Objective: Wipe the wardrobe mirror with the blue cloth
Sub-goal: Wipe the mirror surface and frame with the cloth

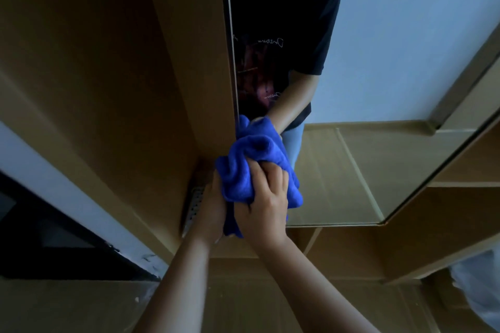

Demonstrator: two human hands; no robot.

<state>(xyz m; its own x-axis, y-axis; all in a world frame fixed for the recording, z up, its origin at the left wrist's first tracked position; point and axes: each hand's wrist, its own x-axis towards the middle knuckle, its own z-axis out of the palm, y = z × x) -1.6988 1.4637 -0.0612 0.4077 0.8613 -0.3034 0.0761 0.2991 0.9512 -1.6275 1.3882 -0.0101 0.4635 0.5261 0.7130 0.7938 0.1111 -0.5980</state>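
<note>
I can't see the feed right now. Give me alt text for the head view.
Both hands grip a bunched blue cloth against the left edge of the wardrobe mirror; the right hand is on top, the left hand beneath and partly hidden. The mirror reflects the cloth, a forearm and a dark T-shirt, with wooden wardrobe panels to its left.

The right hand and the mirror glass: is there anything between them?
Yes, in the head view the bunched blue cloth lies between the right hand and the mirror, at its left edge.
</note>
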